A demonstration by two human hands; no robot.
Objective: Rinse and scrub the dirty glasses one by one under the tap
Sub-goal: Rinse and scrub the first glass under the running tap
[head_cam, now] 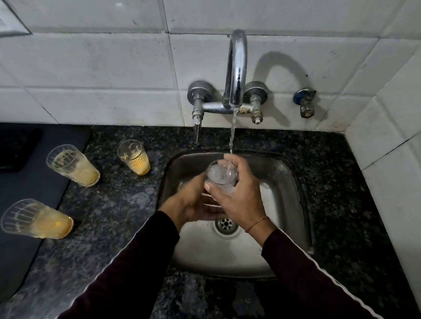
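Over the steel sink (290,178), both forearms reach in from below. The left hand (195,200) cups the glass (221,174) underneath, the right hand (241,194) wraps its side, fingers curled over the rim, under the tap (235,65) stream.

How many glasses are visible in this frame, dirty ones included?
4. One glass held in both hands under the tap; three dirty glasses on the counter left of the sink: back left, back right, front left.

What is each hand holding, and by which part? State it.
Both hold one glass under the tap. The left hand grips its lower body; the right hand curls around its side, fingers over the rim.
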